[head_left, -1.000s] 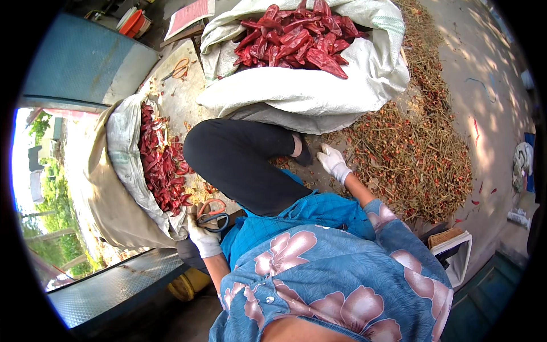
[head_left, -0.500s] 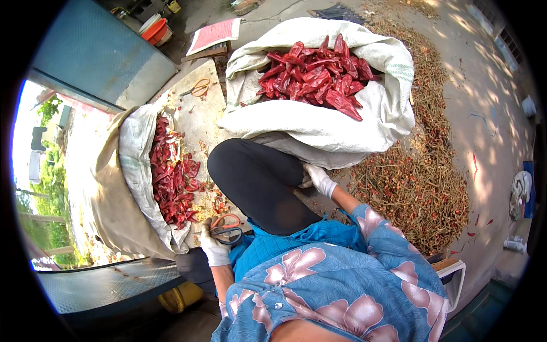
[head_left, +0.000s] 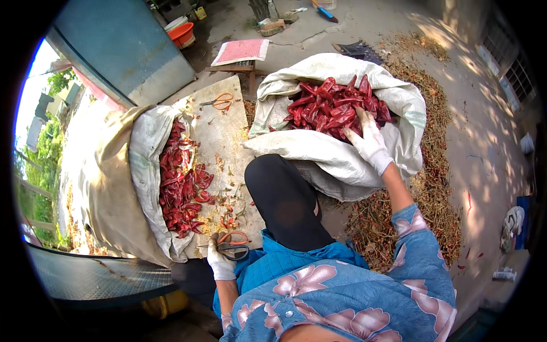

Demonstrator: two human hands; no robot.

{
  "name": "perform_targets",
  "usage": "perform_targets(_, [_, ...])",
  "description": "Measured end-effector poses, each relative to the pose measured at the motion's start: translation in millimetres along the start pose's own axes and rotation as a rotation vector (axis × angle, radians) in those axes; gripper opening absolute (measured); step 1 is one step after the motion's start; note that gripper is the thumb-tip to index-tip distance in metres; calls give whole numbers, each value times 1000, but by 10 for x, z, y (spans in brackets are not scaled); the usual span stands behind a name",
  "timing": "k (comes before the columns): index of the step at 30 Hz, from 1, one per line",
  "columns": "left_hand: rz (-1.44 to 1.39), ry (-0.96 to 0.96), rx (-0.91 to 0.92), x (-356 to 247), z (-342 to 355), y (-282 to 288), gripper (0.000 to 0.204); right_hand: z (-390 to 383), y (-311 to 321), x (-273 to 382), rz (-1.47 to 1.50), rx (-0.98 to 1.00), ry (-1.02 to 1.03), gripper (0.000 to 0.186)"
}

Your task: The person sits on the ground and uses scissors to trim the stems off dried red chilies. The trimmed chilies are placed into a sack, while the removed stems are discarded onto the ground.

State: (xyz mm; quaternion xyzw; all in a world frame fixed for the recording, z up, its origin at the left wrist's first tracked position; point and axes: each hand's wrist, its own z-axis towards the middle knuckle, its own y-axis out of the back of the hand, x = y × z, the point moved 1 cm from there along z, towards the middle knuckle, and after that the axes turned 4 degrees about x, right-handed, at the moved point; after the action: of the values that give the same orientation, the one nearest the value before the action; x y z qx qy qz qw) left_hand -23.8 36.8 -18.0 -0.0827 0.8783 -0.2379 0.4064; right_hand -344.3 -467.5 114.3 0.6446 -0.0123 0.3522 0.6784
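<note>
My left hand (head_left: 221, 263), in a white glove stained at the fingers, is closed on a pair of scissors (head_left: 233, 247) with one orange and one black handle, beside my lap. My right hand (head_left: 372, 145), gloved too, reaches over the rim of a white woven sack (head_left: 322, 151) onto whole dried red chili peppers (head_left: 325, 105). Its fingers are apart and touch the pile; no pepper is plainly gripped. On the left, red chili pieces (head_left: 179, 185) spill from a second sack (head_left: 145, 165) lying open on its side.
Another pair of scissors (head_left: 221, 101) with orange handles lies on the pale board (head_left: 213, 134) among scraps. A heap of stems (head_left: 393, 228) spreads around the white sack. Behind stands a small stool (head_left: 242, 52) with a pink cloth. A blue metal panel (head_left: 122, 48) rises at the left.
My right hand has gone from beside my knee up and forward to the peppers in the white sack. My left hand keeps the scissors. The view has shifted.
</note>
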Motion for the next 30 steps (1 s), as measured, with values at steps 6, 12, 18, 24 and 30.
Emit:
perform_targets(6, [5,-7,-16,78,94,93,47,1018,-718,652,-375,319,-109,97])
perform_targets(12, [-24,-22,-54,22,246,29,43,1827,-1444,624,-523,265,-37,49])
perform_targets(18, [-89,-88,-50,-90,125,-79,48,2348,-1786,503,-537,180,-30,48])
perform_targets(24, [-22,-95,-39,-44,-75,-28,49,2002,-1440,408,-580,258,-44,67])
perform_targets(30, [145,-139,-26,237,-13,224,41,1735,-515,969,-624,550,197,83])
